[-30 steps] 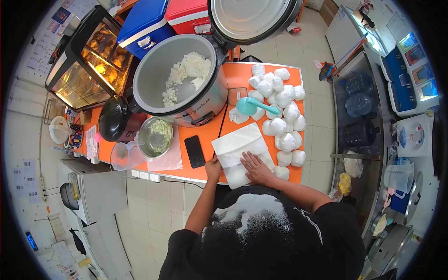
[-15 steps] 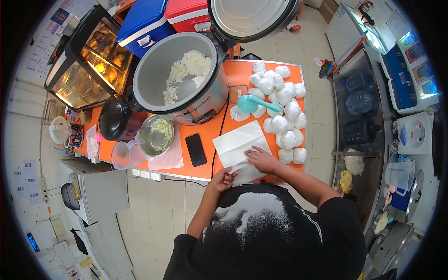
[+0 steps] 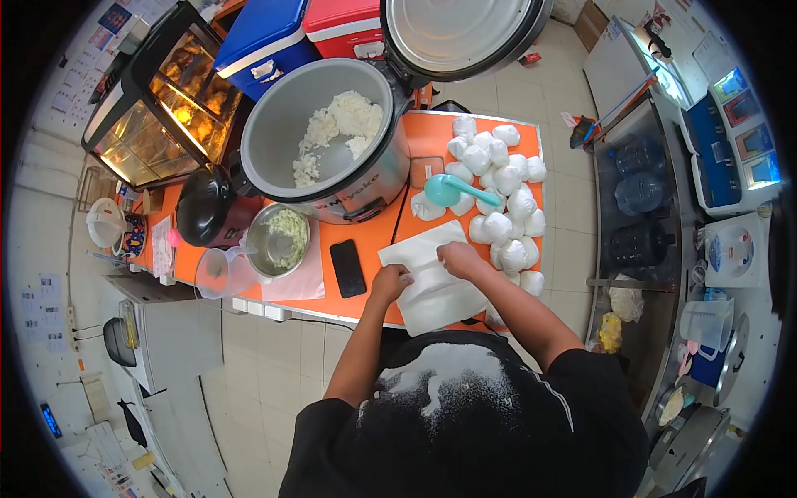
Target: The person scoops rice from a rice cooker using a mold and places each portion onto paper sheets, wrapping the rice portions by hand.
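A creased sheet of white wrapping paper (image 3: pixel 440 300) lies at the near edge of the orange table, before my body. My left hand (image 3: pixel 392 282) is closed on its left side. On the upper right part of the sheet, my right hand (image 3: pixel 457 258) has its fingers pinched on the paper. Several white wrapped bundles (image 3: pixel 496 226) are heaped just beyond my right hand, with a teal ladle (image 3: pixel 448 191) resting on them. Left of the paper lies a black phone (image 3: pixel 347 268). A large open rice cooker (image 3: pixel 274 108) holds white rice (image 3: pixel 344 120).
A metal bowl (image 3: pixel 264 253) of pale green shreds and a clear plastic jug (image 3: pixel 214 274) stand left of the phone. The cooker's raised lid (image 3: pixel 461 33) overhangs the table's back. A black cable (image 3: pixel 401 217) runs beside the paper. Behind stand blue (image 3: pixel 266 50) and red (image 3: pixel 344 25) coolers.
My right hand has moved up the sheet and gone from lying flat to pinching. My left hand has moved up the left side. The paper's upper part has shifted and creased.
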Demonstrator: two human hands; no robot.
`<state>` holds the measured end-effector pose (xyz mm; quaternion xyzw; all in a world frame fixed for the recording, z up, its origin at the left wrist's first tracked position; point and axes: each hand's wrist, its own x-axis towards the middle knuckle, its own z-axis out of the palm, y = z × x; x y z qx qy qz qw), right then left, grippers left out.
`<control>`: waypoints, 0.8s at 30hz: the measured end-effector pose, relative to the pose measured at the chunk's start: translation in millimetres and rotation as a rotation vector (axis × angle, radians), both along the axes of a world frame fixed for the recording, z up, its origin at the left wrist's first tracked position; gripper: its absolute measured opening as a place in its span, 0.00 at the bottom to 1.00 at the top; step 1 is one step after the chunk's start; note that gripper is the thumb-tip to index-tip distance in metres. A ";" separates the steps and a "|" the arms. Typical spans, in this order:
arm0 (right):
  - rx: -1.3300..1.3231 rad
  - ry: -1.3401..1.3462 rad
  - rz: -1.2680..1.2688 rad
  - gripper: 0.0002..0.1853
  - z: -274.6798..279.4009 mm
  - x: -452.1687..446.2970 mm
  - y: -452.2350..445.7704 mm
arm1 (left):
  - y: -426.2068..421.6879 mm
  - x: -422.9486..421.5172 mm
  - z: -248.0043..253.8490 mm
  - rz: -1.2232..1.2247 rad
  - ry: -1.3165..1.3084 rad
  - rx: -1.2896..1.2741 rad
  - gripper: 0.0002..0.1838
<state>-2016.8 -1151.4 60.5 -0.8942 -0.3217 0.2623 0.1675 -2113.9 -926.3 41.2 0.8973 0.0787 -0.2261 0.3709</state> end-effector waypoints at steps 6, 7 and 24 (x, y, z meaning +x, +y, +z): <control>0.066 -0.362 -0.105 0.12 -16.4 -22.0 -6.8 | -23.3 -17.0 4.4 0.244 0.009 0.202 0.12; 0.081 -0.399 -0.086 0.12 -11.3 -23.2 -9.9 | -23.8 -23.0 -6.6 0.175 -0.180 0.298 0.14; 0.526 -0.064 -0.146 0.13 -38.2 -74.1 -61.1 | -20.5 -77.3 -16.6 -0.250 -0.618 0.384 0.20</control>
